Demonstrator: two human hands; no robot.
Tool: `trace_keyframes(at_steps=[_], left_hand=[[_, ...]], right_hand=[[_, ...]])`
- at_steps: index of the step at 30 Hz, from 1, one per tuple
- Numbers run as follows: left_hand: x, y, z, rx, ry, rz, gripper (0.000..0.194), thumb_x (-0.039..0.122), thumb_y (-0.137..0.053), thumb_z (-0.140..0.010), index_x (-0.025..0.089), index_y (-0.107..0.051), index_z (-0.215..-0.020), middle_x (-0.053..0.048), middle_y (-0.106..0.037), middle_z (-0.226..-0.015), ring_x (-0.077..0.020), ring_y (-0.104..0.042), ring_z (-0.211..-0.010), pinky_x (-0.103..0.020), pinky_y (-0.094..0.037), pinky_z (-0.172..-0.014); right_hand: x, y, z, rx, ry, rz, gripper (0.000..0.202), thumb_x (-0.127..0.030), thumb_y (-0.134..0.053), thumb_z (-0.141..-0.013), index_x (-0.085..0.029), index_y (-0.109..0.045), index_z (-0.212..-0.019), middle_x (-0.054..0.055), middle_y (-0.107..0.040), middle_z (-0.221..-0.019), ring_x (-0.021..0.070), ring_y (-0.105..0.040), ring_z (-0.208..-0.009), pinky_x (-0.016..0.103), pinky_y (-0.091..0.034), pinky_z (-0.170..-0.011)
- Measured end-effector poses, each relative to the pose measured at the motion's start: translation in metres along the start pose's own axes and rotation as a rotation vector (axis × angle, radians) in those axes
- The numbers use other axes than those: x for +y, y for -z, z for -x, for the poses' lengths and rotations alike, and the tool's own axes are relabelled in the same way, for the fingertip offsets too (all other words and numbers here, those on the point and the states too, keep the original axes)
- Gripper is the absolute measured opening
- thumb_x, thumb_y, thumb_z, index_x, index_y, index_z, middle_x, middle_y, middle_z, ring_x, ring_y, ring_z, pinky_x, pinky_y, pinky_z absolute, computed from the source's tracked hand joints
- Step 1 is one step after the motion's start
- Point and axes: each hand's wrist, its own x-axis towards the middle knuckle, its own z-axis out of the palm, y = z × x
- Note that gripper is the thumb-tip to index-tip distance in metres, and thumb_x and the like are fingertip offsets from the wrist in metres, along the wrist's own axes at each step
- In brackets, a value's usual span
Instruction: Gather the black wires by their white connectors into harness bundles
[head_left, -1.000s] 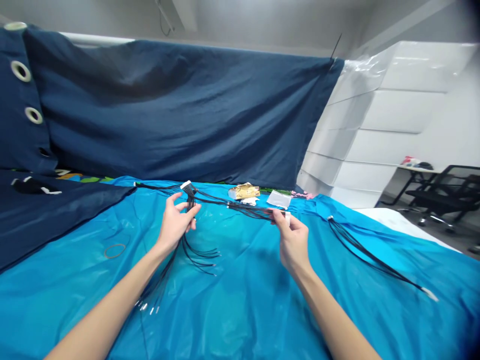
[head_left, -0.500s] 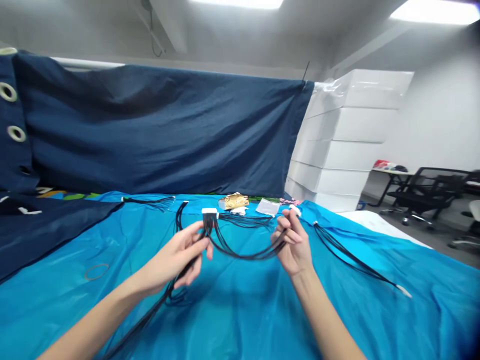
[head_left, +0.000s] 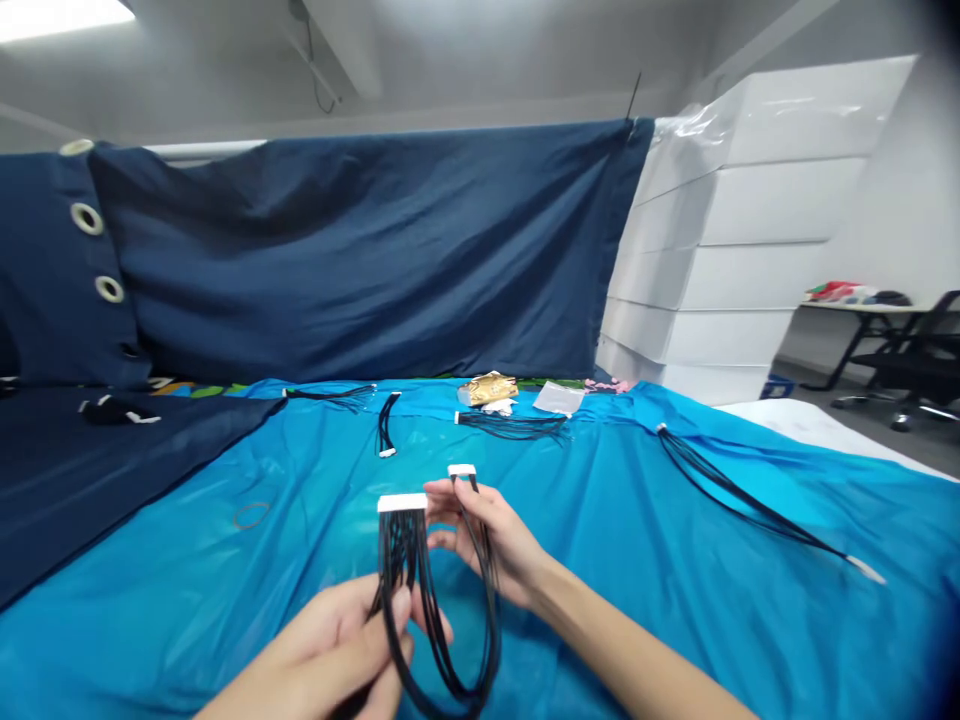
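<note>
A bundle of thin black cables point(head_left: 491, 640) with white connectors hangs in a loop between my two hands. My left hand point(head_left: 360, 635) is closed round the wires below the wide white connector point(head_left: 403, 503), which stands upright above the fingers. Just right of it, my right hand point(head_left: 487, 535) pinches the wires under a smaller white connector point(head_left: 462, 470). The two connectors are close but apart. The lower part of the bundle is hidden behind my left hand.
More black cable bundles lie on the blue sheet point(head_left: 585, 620): a short one point(head_left: 385, 425), one at the back point(head_left: 514, 427) and a long one at right point(head_left: 750, 500). A gold packet point(head_left: 491, 388) and a clear bag point(head_left: 559, 398) lie behind. White boxes point(head_left: 757, 280) stand back right.
My right hand has moved left, bringing its connector near the wide one. My left hand is lower and nearer. The cable loop is narrower, and the view has shifted.
</note>
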Motion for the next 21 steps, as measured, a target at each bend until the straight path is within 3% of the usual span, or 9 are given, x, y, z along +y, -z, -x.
trace_keyframes(at_steps=[3, 6, 9, 12, 17, 21], left_hand=[[-0.005, 0.005, -0.017, 0.085, 0.059, 0.005, 0.039, 0.059, -0.042, -0.074, 0.021, -0.050, -0.078, 0.008, -0.035, -0.041, -0.0025, -0.024, -0.023, -0.018, -0.010, -0.027], [-0.016, 0.014, -0.048, 0.162, -0.077, -0.044, 0.039, 0.057, -0.042, -0.075, 0.019, -0.047, -0.082, 0.009, -0.037, -0.045, -0.0012, -0.027, -0.025, -0.015, -0.012, -0.028], [-0.023, 0.023, -0.082, 0.163, -0.175, -0.069, 0.035, 0.051, -0.047, -0.075, 0.017, -0.045, -0.080, 0.008, -0.040, -0.048, -0.0013, -0.029, -0.027, -0.014, -0.015, -0.028], [-0.023, 0.028, -0.104, 0.089, -0.192, -0.046, 0.035, 0.050, -0.048, -0.075, 0.016, -0.045, -0.081, 0.007, -0.042, -0.048, -0.0020, -0.030, -0.027, -0.015, -0.018, -0.028], [-0.021, 0.024, -0.107, 0.032, -0.105, 0.066, 0.031, 0.046, -0.049, -0.076, 0.017, -0.047, -0.086, 0.007, -0.044, -0.052, -0.0017, -0.031, -0.028, -0.015, -0.019, -0.029], [-0.023, 0.018, -0.094, 0.008, -0.047, 0.138, 0.028, 0.040, -0.051, -0.076, 0.015, -0.052, -0.089, 0.004, -0.049, -0.059, -0.0031, -0.039, -0.034, -0.016, -0.027, -0.032]], right_hand=[[0.003, 0.000, 0.000, 0.027, -0.013, 0.020, 0.033, -0.041, -0.063, -0.071, -0.013, -0.065, -0.087, 0.009, -0.066, -0.088, 0.0172, -0.061, -0.086, 0.028, -0.046, -0.077], [0.007, 0.005, -0.004, 0.093, -0.007, 0.075, 0.034, -0.042, -0.065, -0.068, -0.013, -0.066, -0.085, 0.009, -0.066, -0.090, 0.0174, -0.061, -0.085, 0.026, -0.047, -0.074], [0.011, 0.015, -0.011, 0.200, 0.052, 0.128, 0.036, -0.045, -0.064, -0.068, -0.013, -0.065, -0.086, 0.008, -0.066, -0.089, 0.0165, -0.062, -0.082, 0.024, -0.047, -0.072], [0.014, 0.027, -0.020, 0.296, 0.110, 0.169, 0.038, -0.047, -0.061, -0.070, -0.014, -0.064, -0.088, 0.007, -0.066, -0.083, 0.0152, -0.062, -0.077, 0.025, -0.047, -0.072], [0.012, 0.035, -0.021, 0.298, 0.049, 0.249, 0.035, -0.045, -0.067, -0.063, -0.013, -0.065, -0.076, 0.002, -0.061, -0.060, 0.0121, -0.059, -0.058, 0.023, -0.046, -0.059], [0.007, 0.029, -0.016, 0.316, 0.015, 0.293, 0.026, -0.034, -0.074, -0.057, -0.013, -0.064, -0.069, 0.001, -0.061, -0.062, 0.0084, -0.055, -0.053, 0.019, -0.043, -0.052]])
